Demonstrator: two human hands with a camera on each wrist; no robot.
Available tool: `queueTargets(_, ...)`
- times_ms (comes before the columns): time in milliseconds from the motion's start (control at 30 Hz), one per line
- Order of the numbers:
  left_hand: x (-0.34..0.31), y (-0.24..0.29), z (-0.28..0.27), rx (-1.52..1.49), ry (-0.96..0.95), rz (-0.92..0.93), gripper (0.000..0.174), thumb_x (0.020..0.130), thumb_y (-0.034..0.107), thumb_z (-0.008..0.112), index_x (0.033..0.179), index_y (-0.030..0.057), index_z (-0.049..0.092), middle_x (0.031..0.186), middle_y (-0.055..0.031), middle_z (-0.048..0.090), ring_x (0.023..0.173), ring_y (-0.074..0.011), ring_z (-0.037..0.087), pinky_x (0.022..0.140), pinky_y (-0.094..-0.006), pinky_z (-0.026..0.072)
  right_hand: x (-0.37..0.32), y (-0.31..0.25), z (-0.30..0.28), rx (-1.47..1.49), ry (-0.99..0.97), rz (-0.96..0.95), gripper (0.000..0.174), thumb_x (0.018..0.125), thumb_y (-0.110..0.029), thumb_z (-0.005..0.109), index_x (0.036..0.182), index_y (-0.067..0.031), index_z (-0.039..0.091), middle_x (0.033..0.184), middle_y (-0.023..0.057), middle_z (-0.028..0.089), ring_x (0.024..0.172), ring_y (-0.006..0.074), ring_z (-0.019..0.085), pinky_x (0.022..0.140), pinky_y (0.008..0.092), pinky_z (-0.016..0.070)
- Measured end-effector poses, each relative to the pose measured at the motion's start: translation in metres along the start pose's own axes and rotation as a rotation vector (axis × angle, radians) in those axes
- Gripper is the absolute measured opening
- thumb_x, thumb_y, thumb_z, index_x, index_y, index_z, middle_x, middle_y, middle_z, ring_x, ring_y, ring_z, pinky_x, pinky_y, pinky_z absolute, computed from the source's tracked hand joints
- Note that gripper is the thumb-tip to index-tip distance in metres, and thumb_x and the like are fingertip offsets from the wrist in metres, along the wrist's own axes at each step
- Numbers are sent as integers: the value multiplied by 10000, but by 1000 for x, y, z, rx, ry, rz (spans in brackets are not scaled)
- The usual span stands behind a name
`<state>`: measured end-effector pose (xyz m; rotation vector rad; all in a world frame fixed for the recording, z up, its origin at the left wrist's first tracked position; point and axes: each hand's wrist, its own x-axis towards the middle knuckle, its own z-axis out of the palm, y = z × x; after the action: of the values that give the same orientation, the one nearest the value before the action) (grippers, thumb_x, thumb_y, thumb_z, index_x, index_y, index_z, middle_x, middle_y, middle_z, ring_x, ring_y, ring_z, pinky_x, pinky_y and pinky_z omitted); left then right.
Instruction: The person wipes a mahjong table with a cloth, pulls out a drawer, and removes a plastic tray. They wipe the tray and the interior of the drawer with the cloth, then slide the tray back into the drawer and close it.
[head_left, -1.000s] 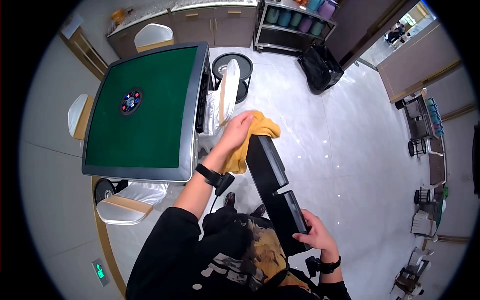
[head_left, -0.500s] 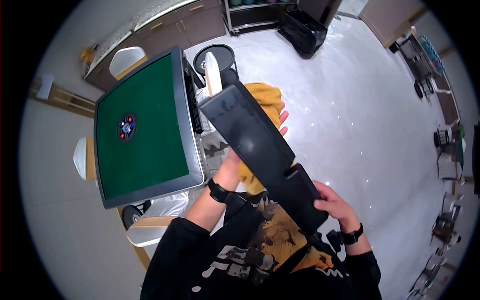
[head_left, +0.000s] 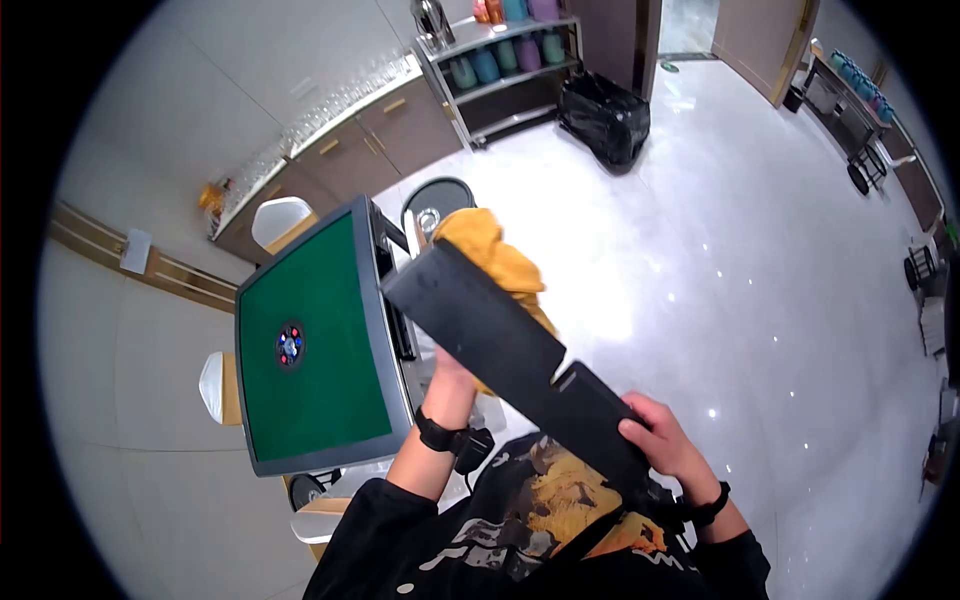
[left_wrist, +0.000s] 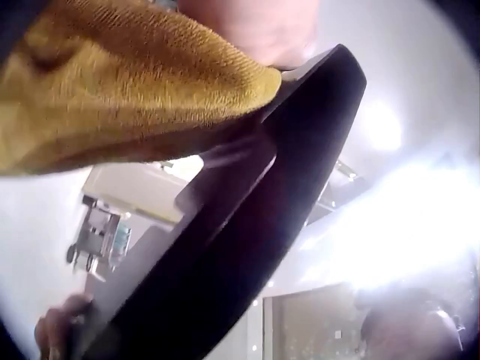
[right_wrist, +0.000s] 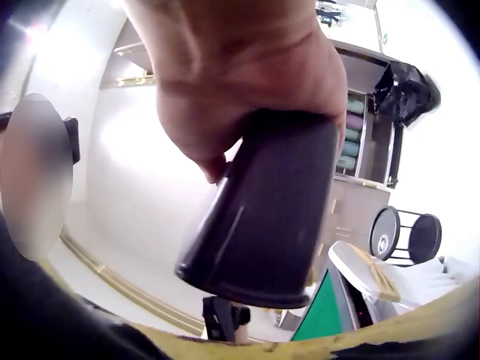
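A long black plastic panel [head_left: 490, 330] with a notch in one edge slants across the front of the body, its plain face up. At its near end my right hand [head_left: 668, 440] grips it, thumb on top. My left hand [head_left: 452, 370] is beneath the far half, its fingers hidden behind the panel. A yellow cloth [head_left: 500, 262] held in that hand bulges out past the panel's far edge. In the left wrist view the cloth [left_wrist: 135, 90] lies against the dark panel [left_wrist: 255, 210], and part of a hand shows blurred above it.
A green-topped mahjong table [head_left: 320, 350] stands at the left, with white-covered chairs [head_left: 283, 222] around it. Beyond are a round black stand [head_left: 440, 195], a counter with glasses [head_left: 330, 150], a metal shelf cart [head_left: 500, 85] and a black bag [head_left: 605, 120] on the pale floor.
The panel has been turned from its side with clear strips to its plain face. My left hand has gone with the cloth from the panel's far end to underneath it. The right hand keeps its grip.
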<state>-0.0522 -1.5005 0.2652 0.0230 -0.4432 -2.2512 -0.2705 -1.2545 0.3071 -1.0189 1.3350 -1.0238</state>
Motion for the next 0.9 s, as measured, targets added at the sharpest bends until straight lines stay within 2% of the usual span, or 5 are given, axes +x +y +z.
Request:
queueTargets(167, 45, 33, 73, 159, 104, 247, 552, 1025, 411, 250, 1407, 50, 417, 1395, -144, 504, 1261, -339, 501, 1086, -467, 381, 2, 38, -50, 161, -126, 41, 388, 925, -219, 595, 1204, 47, 552, 1130, 112, 615, 1033, 169, 563, 922, 309, 447)
queueTargets(467, 35, -98, 54, 249, 343, 26, 562, 1025, 491, 309, 1431, 110, 385, 1363, -111, 519, 1213, -253, 540, 1024, -412, 452, 75, 38, -51, 507, -45, -10, 426, 1008, -244, 453, 1300, 65, 488, 1223, 90, 585, 1096, 146, 529, 964, 282, 418)
queueTargets(600, 23, -144, 58, 432, 382, -3, 613, 1006, 548, 313, 1387, 81, 425, 1349, -100, 518, 1206, -249, 526, 1017, -391, 446, 107, 50, -55, 198, 141, -133, 435, 998, -297, 470, 1191, 89, 522, 1150, 163, 618, 1069, 188, 550, 942, 325, 427)
queueTargets(733, 25, -146, 76, 764, 269, 49, 863, 770, 342, 810, 1406, 69, 295, 1290, -101, 500, 1192, -226, 519, 991, -361, 457, 101, 18, -49, 93, 321, -235, 308, 1001, -265, 440, 981, 31, 523, 831, 223, 563, 782, 354, 564, 731, 370, 452)
queueTargets(900, 10, -163, 88, 1264, 142, -41, 886, 645, 201, 888, 1336, 19, 364, 1209, -93, 522, 1099, -185, 534, 938, -306, 443, 103, 31, -47, 53, 535, -137, 315, 1009, -285, 423, 1033, 10, 529, 822, 207, 533, 775, 337, 554, 757, 367, 455)
